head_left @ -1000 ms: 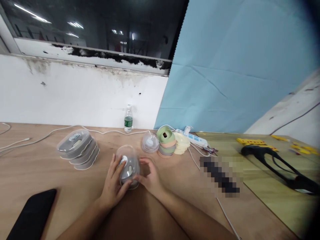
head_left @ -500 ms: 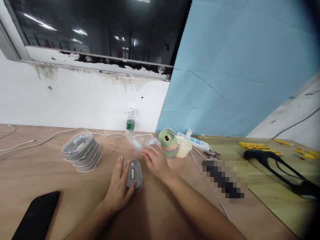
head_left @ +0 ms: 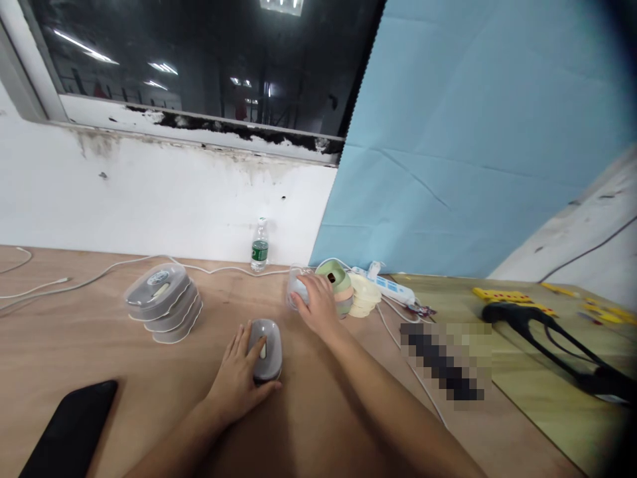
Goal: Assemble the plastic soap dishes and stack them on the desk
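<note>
My left hand (head_left: 241, 368) lies against a small grey box with rounded corners (head_left: 270, 345) on the table. One finger rests on the pale oval piece on its top, and the thumb is along its near edge. Farther back, my right hand (head_left: 318, 305) has its fingers on a clear plastic cover (head_left: 294, 289); part of it is hidden behind the fingers. Just right of that hand is a stack of green, pinkish and grey rounded pieces (head_left: 343, 282), beside cream-coloured pieces (head_left: 365, 295).
A leaning stack of grey lidded boxes (head_left: 164, 302) stands on the left, with a black phone-like slab (head_left: 72, 431) nearer me. By the wall are a water bottle (head_left: 259, 249), a white cable (head_left: 219, 272) and a power strip (head_left: 393, 289). A black strap-like object (head_left: 542, 342) lies right.
My right hand has moved slightly right, bringing the blurred clear piece to beside the green stack. My left hand's fingers have shifted on the grey box, which stays in about the same place.
</note>
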`<action>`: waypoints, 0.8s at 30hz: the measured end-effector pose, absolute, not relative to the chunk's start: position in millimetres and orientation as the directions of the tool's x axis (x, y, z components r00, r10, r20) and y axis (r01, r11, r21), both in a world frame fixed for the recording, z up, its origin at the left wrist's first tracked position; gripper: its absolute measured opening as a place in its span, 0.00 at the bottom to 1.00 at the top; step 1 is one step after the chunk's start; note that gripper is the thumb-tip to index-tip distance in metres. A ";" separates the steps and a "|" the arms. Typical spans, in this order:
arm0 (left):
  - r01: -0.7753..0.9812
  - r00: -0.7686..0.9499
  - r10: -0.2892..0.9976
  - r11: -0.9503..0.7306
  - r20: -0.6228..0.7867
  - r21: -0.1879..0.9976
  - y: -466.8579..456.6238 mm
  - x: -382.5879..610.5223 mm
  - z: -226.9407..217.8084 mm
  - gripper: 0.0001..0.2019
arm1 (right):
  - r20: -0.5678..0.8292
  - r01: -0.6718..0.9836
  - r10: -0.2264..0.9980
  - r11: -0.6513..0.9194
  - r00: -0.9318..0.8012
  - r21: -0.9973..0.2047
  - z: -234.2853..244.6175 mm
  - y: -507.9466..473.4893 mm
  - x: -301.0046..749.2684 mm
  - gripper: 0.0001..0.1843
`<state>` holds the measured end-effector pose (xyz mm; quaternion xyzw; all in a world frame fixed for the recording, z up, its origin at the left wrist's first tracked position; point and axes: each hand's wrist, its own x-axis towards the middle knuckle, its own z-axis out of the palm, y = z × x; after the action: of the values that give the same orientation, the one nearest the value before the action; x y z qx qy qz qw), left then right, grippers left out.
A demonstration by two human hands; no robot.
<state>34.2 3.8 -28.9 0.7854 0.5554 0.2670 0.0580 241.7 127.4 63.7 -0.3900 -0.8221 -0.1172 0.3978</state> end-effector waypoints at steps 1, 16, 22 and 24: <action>0.841 0.229 0.910 -0.363 0.344 0.401 3.8 34.6 -28.8 0.39 | 0.748 0.714 0.534 0.690 -0.393 -0.118 62.3 123.6 241.2 0.18; 0.779 0.165 0.936 -0.317 0.311 0.540 4.3 34.7 -19.0 0.31 | 0.559 0.885 0.739 0.465 -0.376 -0.020 59.2 120.9 240.3 0.17; 0.736 0.153 0.929 -0.335 0.337 0.588 4.0 34.1 -19.4 0.29 | 0.623 0.846 0.698 0.522 -0.353 -0.107 64.1 115.9 236.1 0.18; 0.698 0.148 0.920 -0.357 0.363 0.621 3.1 33.2 -18.1 0.28 | 0.657 0.784 0.659 0.599 -0.367 -0.163 57.8 105.3 235.9 0.17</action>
<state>33.2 3.1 -18.1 0.7416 0.5456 0.3584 0.1548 235.9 105.3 57.8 -0.4390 -0.8218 -0.0891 0.3522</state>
